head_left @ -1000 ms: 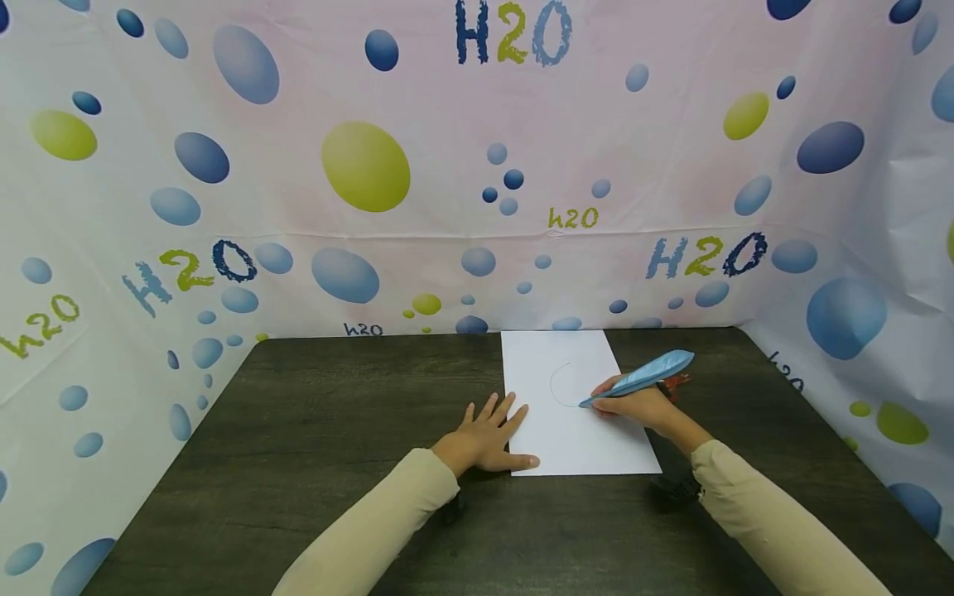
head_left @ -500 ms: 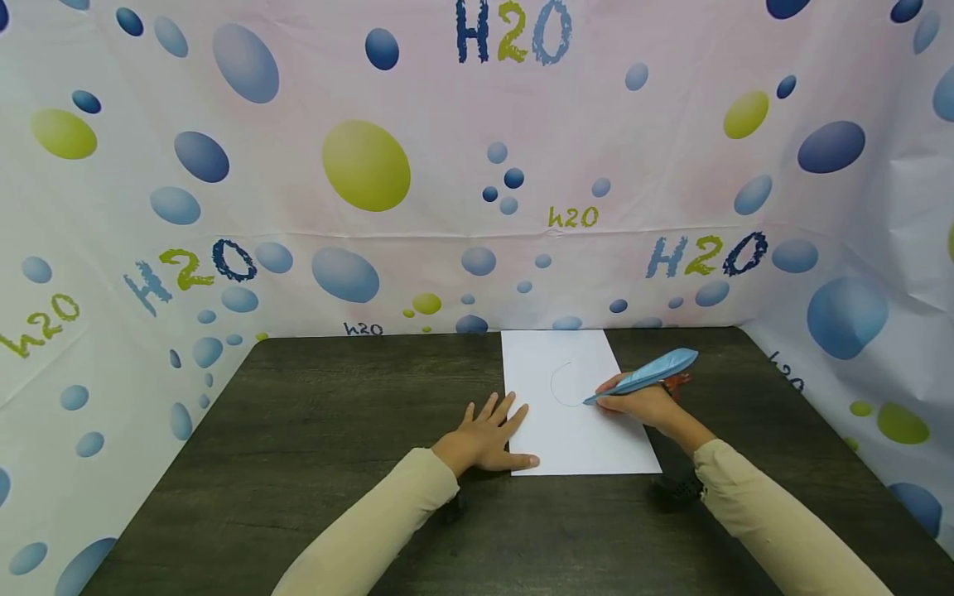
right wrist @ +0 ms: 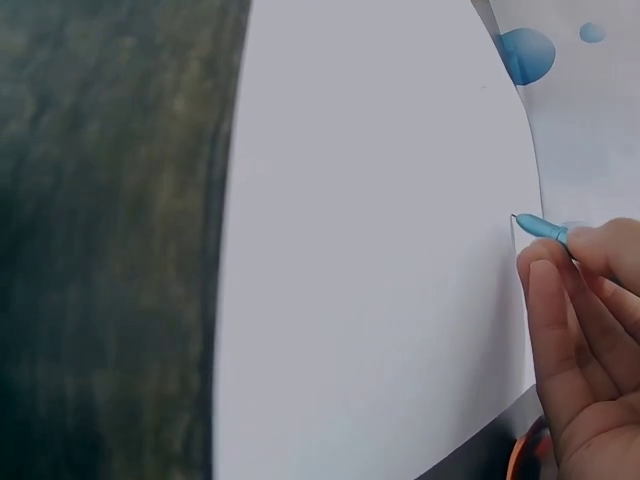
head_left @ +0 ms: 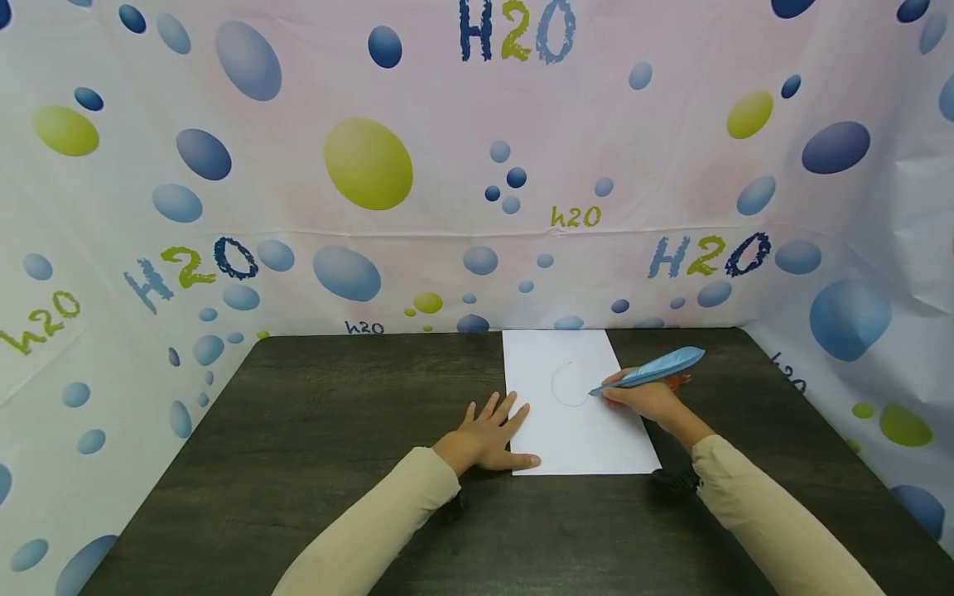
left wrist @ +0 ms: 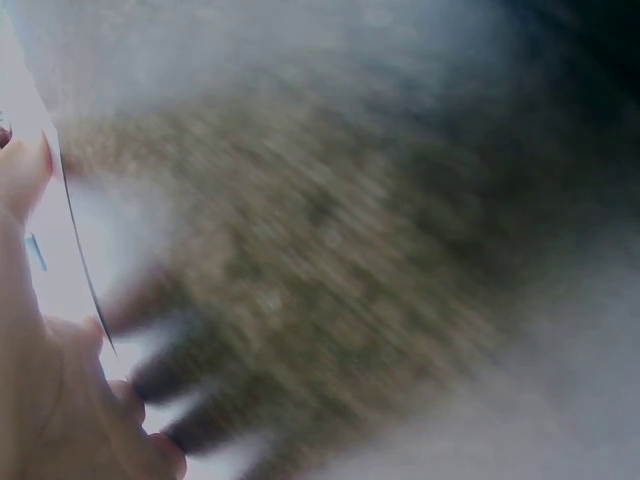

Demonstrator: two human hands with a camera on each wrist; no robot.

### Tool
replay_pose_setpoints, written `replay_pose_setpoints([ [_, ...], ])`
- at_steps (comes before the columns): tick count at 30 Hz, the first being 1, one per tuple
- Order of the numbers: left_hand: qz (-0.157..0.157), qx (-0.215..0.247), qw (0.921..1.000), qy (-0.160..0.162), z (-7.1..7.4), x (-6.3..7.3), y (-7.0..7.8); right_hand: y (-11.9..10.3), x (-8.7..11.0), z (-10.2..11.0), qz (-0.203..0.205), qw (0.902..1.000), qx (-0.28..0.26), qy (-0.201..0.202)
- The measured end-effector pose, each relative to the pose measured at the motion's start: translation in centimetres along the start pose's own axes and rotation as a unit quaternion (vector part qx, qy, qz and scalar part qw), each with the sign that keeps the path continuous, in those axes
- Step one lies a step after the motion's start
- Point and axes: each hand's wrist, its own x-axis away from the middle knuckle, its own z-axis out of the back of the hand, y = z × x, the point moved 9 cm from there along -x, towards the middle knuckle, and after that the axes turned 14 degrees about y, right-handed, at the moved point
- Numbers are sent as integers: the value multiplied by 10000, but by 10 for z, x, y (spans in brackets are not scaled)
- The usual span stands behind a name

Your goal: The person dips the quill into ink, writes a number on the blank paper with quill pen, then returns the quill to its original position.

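The right hand (head_left: 652,401) pinches the blue pen (head_left: 656,369), whose tip has moved a little rightward and up on the paper (head_left: 574,447). By this, the thin curve (head_left: 552,383) has become longer at its lower right; its upper right part is not yet drawn. The left hand (head_left: 486,440), fingers spread apart, rests across the paper's left edge on the table (head_left: 373,406). No container is in view.

Left fingers (left wrist: 125,402) by white paper (left wrist: 70,280) at view's left edge; brownish tabletop (left wrist: 310,250) blurred across middle
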Motion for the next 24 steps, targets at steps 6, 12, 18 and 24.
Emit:
replay_pose_setpoints([
  [6,5,3,10000,-16,-1,-1,-1,-1,-4,0,-7,9999,-61,97],
  [12,-9,3,10000,-42,-2,-1,-1,0,-7,-2,-97,9997,-84,226],
  [18,-11,7,10000,-60,-3,-1,-1,-2,-11,-4,-114,9992,-120,354],
  [24,12,-53,10000,-67,-3,-2,-2,-2,-13,-8,-276,9984,-185,451],
])
